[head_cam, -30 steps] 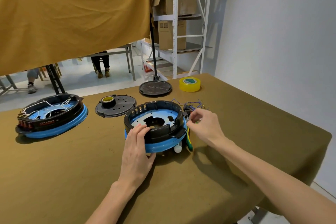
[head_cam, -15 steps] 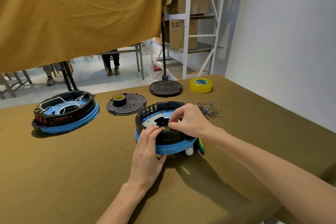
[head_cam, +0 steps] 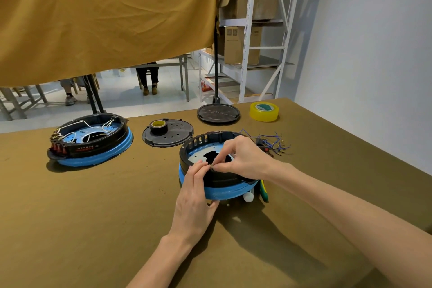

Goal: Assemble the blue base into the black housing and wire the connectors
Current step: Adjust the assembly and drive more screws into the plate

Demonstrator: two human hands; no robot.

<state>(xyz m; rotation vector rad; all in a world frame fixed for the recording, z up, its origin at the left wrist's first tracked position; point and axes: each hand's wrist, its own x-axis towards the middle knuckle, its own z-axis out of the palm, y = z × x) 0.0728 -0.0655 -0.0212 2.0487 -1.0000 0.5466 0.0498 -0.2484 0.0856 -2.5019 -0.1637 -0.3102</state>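
A small metal part (head_cam: 212,166) is pinched by both hands, left hand (head_cam: 195,203) and right hand (head_cam: 245,158), together at the near rim of the black housing (head_cam: 198,141) on the blue base (head_cam: 224,193).

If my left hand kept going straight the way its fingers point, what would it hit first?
Most likely your right hand's fingertips, right at the near rim of the black housing. The left hand points up and away; its fingertips already almost meet them. Depth is unclear.

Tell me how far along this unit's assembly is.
Done: blue base sits in the black housing. In hand: right hand pinches a small connector at the near rim; left hand steadies the unit. Left: no wires inside yet; loose wires lie beside it.
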